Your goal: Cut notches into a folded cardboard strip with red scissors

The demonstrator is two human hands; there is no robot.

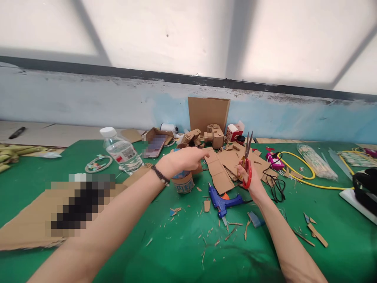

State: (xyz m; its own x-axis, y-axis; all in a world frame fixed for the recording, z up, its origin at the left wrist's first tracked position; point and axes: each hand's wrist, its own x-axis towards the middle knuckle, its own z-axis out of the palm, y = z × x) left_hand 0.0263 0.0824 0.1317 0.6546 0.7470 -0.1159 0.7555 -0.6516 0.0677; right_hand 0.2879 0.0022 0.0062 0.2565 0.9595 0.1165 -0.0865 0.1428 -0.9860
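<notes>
While the right hand (250, 179) grips the red-handled scissors (247, 159) blades-up, the left hand (184, 159) stretches out open-fingered, fingertips just touching the flat cardboard strip (218, 171) that runs lengthwise away between both hands on the green tabletop (165, 255).

Head view of a green work table (165, 259) strewn with cardboard offcuts. Left hand (182, 159) stretched forward, palm down, fingers touching a folded cardboard strip (218, 173); beaded bracelet (160, 175) at the wrist; paper cup (183, 182) directly beneath the hand. Right hand (249, 177) closed around red-handled scissors (246, 162), blades upright and slightly parted. Blue glue gun (222, 202) lying between the forearms. Clear water bottle (120, 151) tilted at left; yellow cable (303, 173) at right; small cardboard model (214, 135) before an upright cardboard sheet (208, 113).
</notes>
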